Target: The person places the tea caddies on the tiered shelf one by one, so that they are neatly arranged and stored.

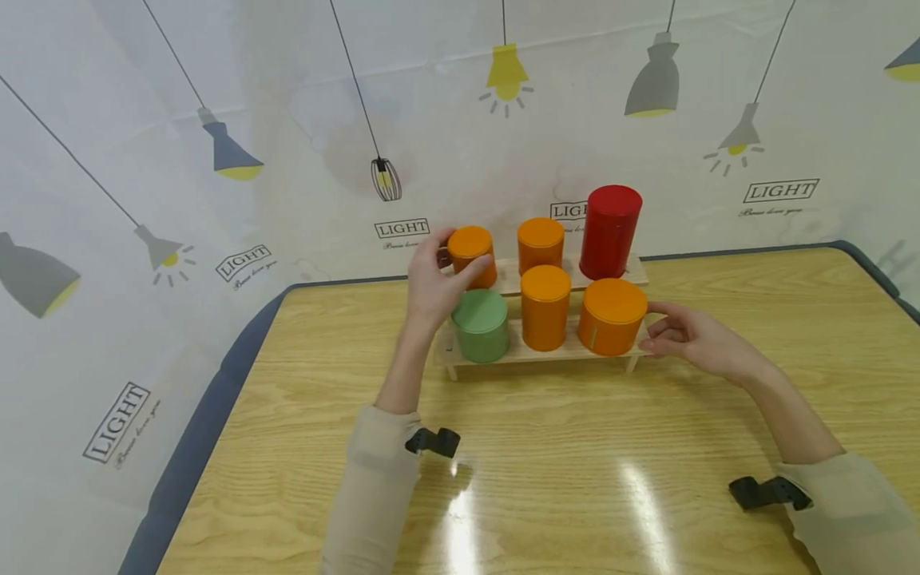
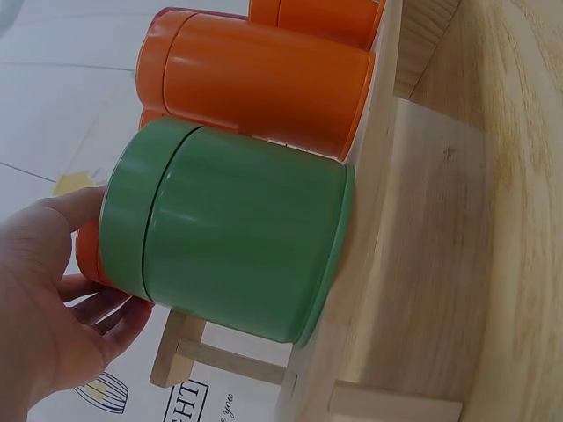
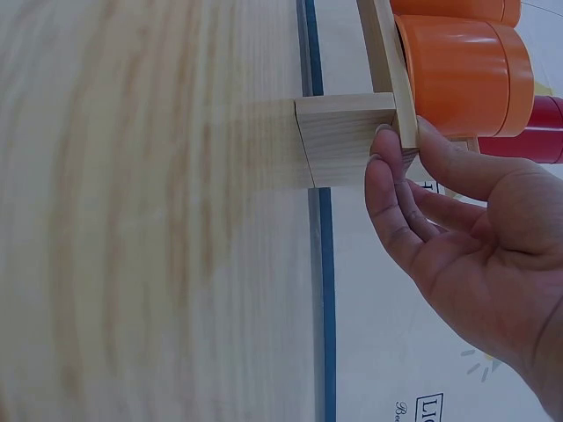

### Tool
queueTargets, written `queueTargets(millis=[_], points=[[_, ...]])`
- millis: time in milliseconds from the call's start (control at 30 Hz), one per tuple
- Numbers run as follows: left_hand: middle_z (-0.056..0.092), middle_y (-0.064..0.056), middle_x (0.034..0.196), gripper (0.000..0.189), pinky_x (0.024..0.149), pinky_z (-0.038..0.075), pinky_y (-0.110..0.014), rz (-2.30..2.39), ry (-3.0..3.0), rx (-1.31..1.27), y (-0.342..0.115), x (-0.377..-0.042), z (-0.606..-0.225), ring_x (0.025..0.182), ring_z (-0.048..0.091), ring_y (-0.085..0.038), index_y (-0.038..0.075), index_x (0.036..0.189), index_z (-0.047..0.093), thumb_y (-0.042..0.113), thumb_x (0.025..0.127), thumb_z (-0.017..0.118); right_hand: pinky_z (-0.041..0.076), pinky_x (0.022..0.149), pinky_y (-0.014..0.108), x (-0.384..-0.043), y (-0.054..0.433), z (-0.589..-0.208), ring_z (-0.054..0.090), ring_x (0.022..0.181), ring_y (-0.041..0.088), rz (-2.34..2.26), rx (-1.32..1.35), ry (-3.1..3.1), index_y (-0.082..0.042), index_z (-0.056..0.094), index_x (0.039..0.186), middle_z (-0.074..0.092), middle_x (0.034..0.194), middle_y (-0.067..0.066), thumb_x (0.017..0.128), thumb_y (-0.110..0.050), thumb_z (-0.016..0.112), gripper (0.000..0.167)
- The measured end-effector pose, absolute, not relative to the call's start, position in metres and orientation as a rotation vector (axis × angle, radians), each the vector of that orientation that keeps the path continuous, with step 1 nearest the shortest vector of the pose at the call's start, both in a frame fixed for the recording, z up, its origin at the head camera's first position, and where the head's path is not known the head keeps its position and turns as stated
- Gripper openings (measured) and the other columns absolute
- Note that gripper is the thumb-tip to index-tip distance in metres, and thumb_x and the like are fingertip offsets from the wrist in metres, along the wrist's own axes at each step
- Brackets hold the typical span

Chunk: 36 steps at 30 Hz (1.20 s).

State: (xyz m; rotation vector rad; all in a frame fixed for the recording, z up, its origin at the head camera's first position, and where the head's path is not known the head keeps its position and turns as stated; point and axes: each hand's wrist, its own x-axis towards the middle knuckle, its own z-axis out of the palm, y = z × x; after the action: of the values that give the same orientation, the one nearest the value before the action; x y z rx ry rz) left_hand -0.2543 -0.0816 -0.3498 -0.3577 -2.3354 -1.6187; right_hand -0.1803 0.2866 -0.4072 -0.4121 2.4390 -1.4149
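A two-tier wooden rack (image 1: 503, 354) stands on the table with several canisters on it. At the left end of its upper tier, my left hand (image 1: 434, 286) holds a small orange canister (image 1: 470, 242), thumb on the near side and fingers behind; in the left wrist view the green canister (image 2: 242, 233) hides most of it. My right hand (image 3: 479, 229) pinches the right end of the rack's lower board (image 3: 400, 97), thumb above and fingertips beneath. Close to that thumb sits a wide orange canister (image 1: 612, 318).
Between the green and wide canisters stands a taller orange one (image 1: 545, 311). Behind are another orange canister (image 1: 541, 243) and a tall red canister (image 1: 609, 231) on the upper tier. A lamp-printed cloth (image 1: 446, 104) hangs beyond the table (image 1: 561, 463).
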Motion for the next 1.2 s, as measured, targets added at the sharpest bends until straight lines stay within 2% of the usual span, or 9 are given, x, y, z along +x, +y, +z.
queueTargets(millis=[267,500,700,933,1200], points=[[0.055,-0.013,0.128,0.061,0.101,0.049,-0.034,-1.595,-2.374,-0.368,-0.079,-0.256,-0.351,0.114,0.055,-0.025,0.001,0.138,0.054,0.023,0.088,0.081,0.058,0.088,0.036,-0.181,0.287,-0.408,0.065,0.1,0.025,-1.418,-0.413,2.438,0.011,0.025,0.152,0.061,0.116,0.023,0.101,-0.002,0.057,0.062],[0.051,-0.017,0.135,0.073,0.106,0.046,-0.042,-1.587,-2.407,-0.376,-0.081,-0.254,-0.353,0.119,0.053,-0.028,-0.001,0.147,0.044,0.026,0.089,0.08,0.058,0.088,0.035,-0.183,0.288,-0.409,0.065,0.1,0.023,-1.408,-0.427,2.444,0.011,0.026,0.152,0.062,0.116,0.023,0.101,-0.003,0.058,0.061],[0.048,-0.014,0.141,0.081,0.107,0.043,-0.036,-1.562,-2.434,-0.377,-0.086,-0.251,-0.355,0.123,0.051,-0.025,0.003,0.151,0.039,0.034,0.089,0.079,0.057,0.089,0.035,-0.183,0.288,-0.408,0.065,0.103,0.028,-1.366,-0.422,2.475,0.009,0.028,0.152,0.062,0.119,0.023,0.102,-0.012,0.06,0.064],[0.05,-0.016,0.138,0.078,0.107,0.042,-0.039,-1.576,-2.424,-0.362,-0.096,-0.244,-0.356,0.125,0.049,-0.031,0.003,0.15,0.041,0.037,0.09,0.077,0.056,0.09,0.038,-0.182,0.29,-0.408,0.065,0.104,0.032,-1.353,-0.408,2.483,0.006,0.029,0.153,0.062,0.122,0.022,0.103,-0.02,0.06,0.065],[0.051,-0.013,0.139,0.074,0.109,0.04,-0.038,-1.578,-2.462,-0.361,-0.108,-0.235,-0.361,0.128,0.048,-0.03,0.004,0.151,0.041,0.04,0.094,0.071,0.056,0.089,0.041,-0.181,0.294,-0.408,0.065,0.105,0.032,-1.322,-0.402,2.51,0.003,0.029,0.154,0.06,0.126,0.023,0.104,-0.023,0.058,0.064]])
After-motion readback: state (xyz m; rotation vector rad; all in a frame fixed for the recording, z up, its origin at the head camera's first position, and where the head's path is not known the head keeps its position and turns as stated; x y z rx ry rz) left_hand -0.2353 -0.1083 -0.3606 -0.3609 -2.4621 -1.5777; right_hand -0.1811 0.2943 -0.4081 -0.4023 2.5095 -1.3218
